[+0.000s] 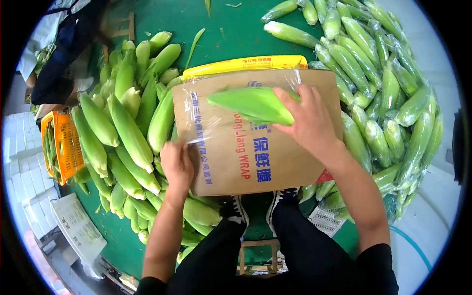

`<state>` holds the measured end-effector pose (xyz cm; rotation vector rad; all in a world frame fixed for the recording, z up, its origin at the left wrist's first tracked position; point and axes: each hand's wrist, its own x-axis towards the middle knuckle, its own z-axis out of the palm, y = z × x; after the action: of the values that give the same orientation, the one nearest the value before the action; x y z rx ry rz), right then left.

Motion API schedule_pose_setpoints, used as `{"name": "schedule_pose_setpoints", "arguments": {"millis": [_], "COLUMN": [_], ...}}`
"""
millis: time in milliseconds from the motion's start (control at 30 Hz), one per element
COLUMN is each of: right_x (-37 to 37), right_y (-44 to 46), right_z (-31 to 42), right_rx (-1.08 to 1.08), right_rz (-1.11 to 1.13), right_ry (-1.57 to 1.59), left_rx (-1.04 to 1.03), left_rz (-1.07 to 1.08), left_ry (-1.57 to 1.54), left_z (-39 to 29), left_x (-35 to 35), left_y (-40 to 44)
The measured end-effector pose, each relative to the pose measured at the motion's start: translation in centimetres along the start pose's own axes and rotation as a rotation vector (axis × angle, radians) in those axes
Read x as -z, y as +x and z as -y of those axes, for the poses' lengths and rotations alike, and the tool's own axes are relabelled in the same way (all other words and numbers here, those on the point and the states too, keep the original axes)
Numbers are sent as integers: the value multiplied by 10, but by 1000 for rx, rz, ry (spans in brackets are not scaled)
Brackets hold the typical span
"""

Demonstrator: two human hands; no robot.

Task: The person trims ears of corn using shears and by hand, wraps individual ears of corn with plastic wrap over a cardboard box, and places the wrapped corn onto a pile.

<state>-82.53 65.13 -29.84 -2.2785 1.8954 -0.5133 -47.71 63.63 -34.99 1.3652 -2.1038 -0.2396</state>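
Gripping one green corn ear near its right end, the right hand is closed narrow, thumb on one side and fingers over the top. The ear lies crosswise above the printed cardboard, with the clear film around its left part. The left hand is also narrow, pinching the film at the left edge of the cardboard; probably it keeps the sheet flat and tight while the other hand controls the ear. The cardboard gives a flat, smooth surface; what carries it from below I cannot see. Just behind its far edge is a yellow box. Toward its near and right sides there is bare room for moving the ear, but the left edge is close to the unwrapped corn pile. Along the right side lies the wrapped corn pile, so both kinds are kept apart, each within easy reach, I judge. Farther out, green floor shows beyond the box, an orange basket stands at left, and another person is partly visible.
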Motion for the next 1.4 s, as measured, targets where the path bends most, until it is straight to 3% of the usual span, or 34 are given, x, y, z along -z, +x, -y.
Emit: {"name": "schedule_pose_setpoints", "arguments": {"millis": [67,133,200,267,367,433,533,567,733,867,1067,1167,1200,1233,1267,1367,1400], "right_x": [9,19,14,15,18,23,-1,-5,7,17,18,14,23,22,24,23,11], "right_y": [-14,-20,-26,-25,-16,-25,-36,-45,-33,-76,-75,-25,-2,16,32,53,54], "right_z": [5,12,15,15,15,30,52,52,45,69,71,46,39,22,5,-21,-22], "right_rx": [-2,63,153,205,162,151,189,202,171,99,70,89,-70,-74,-20,179,263], "right_rz": [81,200,279,364,440,243,27,-5,258,419,597,383,275,136,89,-12,-42], "right_ry": [-12,-28,79,168,233,54,-167,-239,-7,223,358,311,304,166,225,308,263], "left_rx": [293,344,234,-109,-51,70,-74,-240,-192,-123,-235,-235,-226,-187,-140,7,-90], "left_rz": [-47,-86,-160,112,342,392,267,182,433,677,716,557,481,364,245,343,628], "left_ry": [-249,-311,-458,-170,-71,-102,-78,6,29,-66,53,91,159,231,301,-167,-163], "left_z": [-15,-32,-59,-81,-112,-110,-115,-122,-130,-144,-142,-119,-108,-98,-88,-96,-109], "left_x": [0,6,0,-11,-32,-35,-33,-37,-21,21,23,-5,-20,-35,-47,-40,-30], "left_y": [-24,-25,10,37,51,48,36,35,37,-14,-27,31,59,86,111,158,162]}}
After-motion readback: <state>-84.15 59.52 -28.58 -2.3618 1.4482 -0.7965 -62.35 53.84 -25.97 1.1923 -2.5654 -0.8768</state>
